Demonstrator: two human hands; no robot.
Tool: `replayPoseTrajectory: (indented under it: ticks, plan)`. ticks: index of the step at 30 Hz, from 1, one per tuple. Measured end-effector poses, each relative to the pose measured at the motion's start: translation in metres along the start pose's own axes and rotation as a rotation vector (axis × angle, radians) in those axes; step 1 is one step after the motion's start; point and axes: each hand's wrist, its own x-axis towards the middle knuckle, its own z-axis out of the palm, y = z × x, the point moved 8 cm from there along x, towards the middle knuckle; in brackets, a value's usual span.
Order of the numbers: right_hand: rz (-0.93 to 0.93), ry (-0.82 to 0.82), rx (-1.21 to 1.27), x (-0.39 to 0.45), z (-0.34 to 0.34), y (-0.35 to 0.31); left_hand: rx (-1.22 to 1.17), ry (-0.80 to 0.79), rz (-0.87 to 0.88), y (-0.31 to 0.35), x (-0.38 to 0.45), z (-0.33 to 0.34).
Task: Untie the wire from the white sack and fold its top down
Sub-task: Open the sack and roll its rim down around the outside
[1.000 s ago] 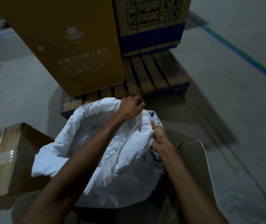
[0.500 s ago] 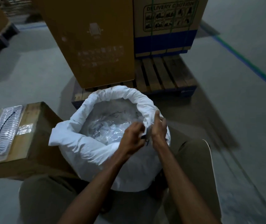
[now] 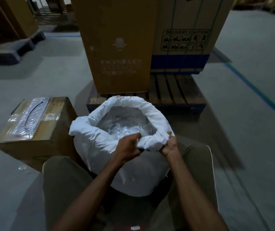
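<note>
1. The sack stands between the knees, mouth open, so both hands reach its rim.
2. Left hand and right hand clench the cuff at 5 o'clock, rolling it outward.
3. No wire is visible.

Bare forearms, no sleeves visible; olive-khaki trousers with thin white piping down right leg's outer seam.

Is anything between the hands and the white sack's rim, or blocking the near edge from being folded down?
Nothing visible. The left hand and right hand both already grip the rolled near rim of the white sack, and its mouth is open with no wire seen around it.
</note>
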Motion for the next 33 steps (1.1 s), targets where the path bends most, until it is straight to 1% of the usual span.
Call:
replayPoseTrajectory:
  ticks: [1,2,3,4,5,6,7,8,9,10,11,12,13,15,17,18,19,22,24,25,26,28,29,31,32,33]
  plan:
    - [0.025,0.005,0.019,0.0,0.003,0.007,0.059,0.007,0.05,0.006,-0.003,0.001]
    - [0.023,0.024,-0.035,-0.003,0.0,0.009,0.141,-0.001,0.139,0.015,-0.006,0.005]
    - [-0.017,0.064,-0.21,-0.006,-0.003,0.01,0.227,0.0,0.238,0.023,-0.009,0.01]
    - [-0.155,0.205,-0.479,-0.017,-0.009,0.001,0.308,0.017,0.329,0.031,-0.011,0.016]
    - [-0.387,0.298,-0.724,-0.026,-0.014,-0.013,0.363,0.048,0.399,0.037,-0.015,0.018]
    - [-0.655,0.259,-0.927,-0.039,-0.008,-0.024,0.395,0.1,0.456,0.04,-0.018,0.019]
    - [-0.885,0.131,-1.087,-0.049,0.0,-0.026,0.408,0.163,0.494,0.041,-0.022,0.02]
    - [-1.035,-0.047,-1.25,-0.059,0.011,-0.021,0.403,0.22,0.516,0.042,-0.026,0.02]
    - [-1.09,-0.219,-1.424,-0.062,0.02,-0.011,0.388,0.269,0.527,0.043,-0.029,0.017]
    - [-1.098,-0.334,-1.611,-0.062,0.025,-0.002,0.372,0.307,0.539,0.046,-0.033,0.016]
    - [-1.108,-0.382,-1.759,-0.059,0.028,0.004,0.355,0.322,0.543,0.047,-0.036,0.015]
    - [-1.115,-0.386,-1.849,-0.056,0.031,0.005,0.326,0.305,0.542,0.048,-0.037,0.015]
    - [-1.134,-0.363,-1.889,-0.055,0.035,0.004,0.275,0.24,0.514,0.049,-0.037,0.015]
    - [-1.191,-0.324,-1.888,-0.054,0.039,0.003,0.137,0.059,0.417,0.039,-0.034,0.021]
    - [-1.303,-0.33,-1.897,-0.059,0.042,0.005,0.001,-0.128,0.286,0.021,-0.03,0.021]
    - [-1.371,-0.318,-1.909,-0.062,0.041,0.006,-0.02,-0.198,0.246,0.013,-0.03,0.019]
    - [-1.425,-0.292,-1.921,-0.065,0.04,0.008,0.013,-0.218,0.235,0.004,-0.029,0.017]
    - [-1.591,-0.176,-1.928,-0.07,0.041,0.007,0.221,-0.167,0.243,-0.006,-0.023,0.01]
    - [-1.584,-0.125,-1.955,-0.071,0.042,0.007,0.227,-0.159,0.164,-0.01,-0.018,0.008]
    - [-1.526,-0.126,-1.948,-0.068,0.042,0.006,0.217,-0.141,0.158,-0.009,-0.017,0.006]
    - [-1.434,-0.164,-1.92,-0.065,0.042,0.005,0.208,-0.119,0.2,-0.006,-0.018,0.004]
    - [-1.231,-0.3,-1.846,-0.06,0.041,0.007,0.247,-0.035,0.397,0.01,-0.027,0.005]
    - [-1.136,-0.382,-1.82,-0.059,0.043,0.01,0.283,0.023,0.495,0.02,-0.037,0.008]
    - [-0.95,-0.486,-1.855,-0.054,0.047,0.017,0.325,0.17,0.662,0.038,-0.055,0.012]
    - [-0.899,-0.513,-1.886,-0.053,0.05,0.019,0.317,0.22,0.697,0.042,-0.061,0.014]
    - [-0.883,-0.508,-1.897,-0.05,0.053,0.018,0.289,0.231,0.705,0.041,-0.063,0.014]
